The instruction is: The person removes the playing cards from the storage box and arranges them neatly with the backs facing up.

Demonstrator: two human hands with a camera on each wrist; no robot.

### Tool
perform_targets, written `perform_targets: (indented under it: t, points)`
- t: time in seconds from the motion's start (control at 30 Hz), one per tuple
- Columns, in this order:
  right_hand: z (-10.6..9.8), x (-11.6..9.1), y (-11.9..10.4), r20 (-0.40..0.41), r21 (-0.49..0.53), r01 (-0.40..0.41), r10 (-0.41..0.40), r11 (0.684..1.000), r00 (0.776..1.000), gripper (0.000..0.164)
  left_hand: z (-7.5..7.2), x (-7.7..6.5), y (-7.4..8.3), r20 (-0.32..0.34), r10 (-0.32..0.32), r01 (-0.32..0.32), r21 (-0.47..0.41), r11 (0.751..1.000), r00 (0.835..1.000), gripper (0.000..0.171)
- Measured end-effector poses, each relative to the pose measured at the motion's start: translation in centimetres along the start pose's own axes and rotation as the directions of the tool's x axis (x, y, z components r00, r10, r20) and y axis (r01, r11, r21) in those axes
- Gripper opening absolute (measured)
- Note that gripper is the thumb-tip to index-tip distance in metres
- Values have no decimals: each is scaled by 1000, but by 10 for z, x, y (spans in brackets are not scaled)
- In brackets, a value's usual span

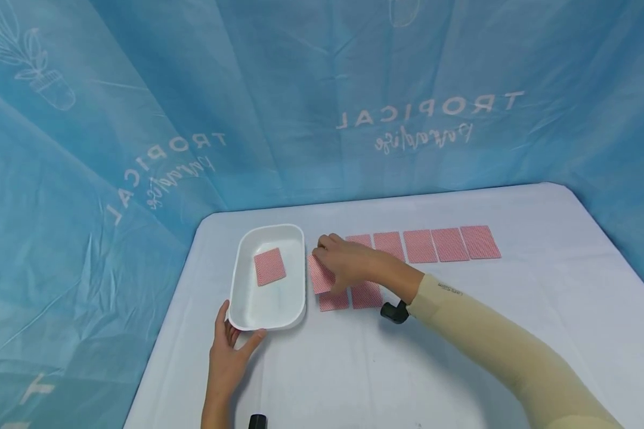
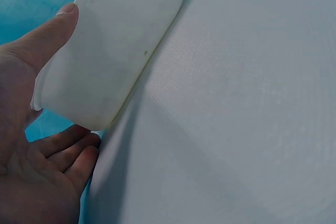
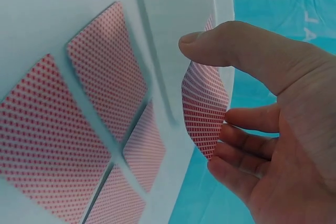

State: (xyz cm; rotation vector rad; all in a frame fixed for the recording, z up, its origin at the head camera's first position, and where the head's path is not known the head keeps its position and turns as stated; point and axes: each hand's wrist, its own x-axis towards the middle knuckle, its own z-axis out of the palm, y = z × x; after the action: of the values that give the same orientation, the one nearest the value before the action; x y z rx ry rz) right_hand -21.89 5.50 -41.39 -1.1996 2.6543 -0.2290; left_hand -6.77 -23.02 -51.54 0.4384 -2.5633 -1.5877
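A playing card (image 1: 321,275) with a red patterned back is pinched between the thumb and fingers of my right hand (image 1: 349,260). In the right wrist view this card (image 3: 203,111) bows between the thumb and the fingertips. The hand is just right of a white plastic tub (image 1: 268,322), above the cards on the table. Another red-backed card (image 1: 270,267) lies inside the tub. My left hand (image 1: 229,357) holds the tub's near left corner, its thumb (image 2: 58,30) against the wall and some fingers around the other side.
A back row of several face-down cards (image 1: 420,246) runs rightward, partly behind my right hand. Two nearer cards (image 1: 366,295) lie below it. All rest on a white-covered table (image 1: 354,375), with blue printed curtains (image 1: 311,119) behind and at the sides.
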Motion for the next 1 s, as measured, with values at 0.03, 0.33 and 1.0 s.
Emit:
perform_targets:
  t: [0.03, 0.33, 1.0]
  points:
    - [1, -2, 2, 0, 3, -3, 3, 1000, 1000, 85, 0, 0, 0, 2, 2, -2, 5, 1000, 1000, 106]
    - [8, -20, 14, 10, -14, -52, 52, 999, 999, 88, 0, 1, 0, -3, 4, -4, 15, 1000, 1000, 106]
    - [19, -48, 30, 7, 53, -108, 108, 993, 994, 83, -3, -4, 11, 32, 9, -8, -21, 1000, 999, 105]
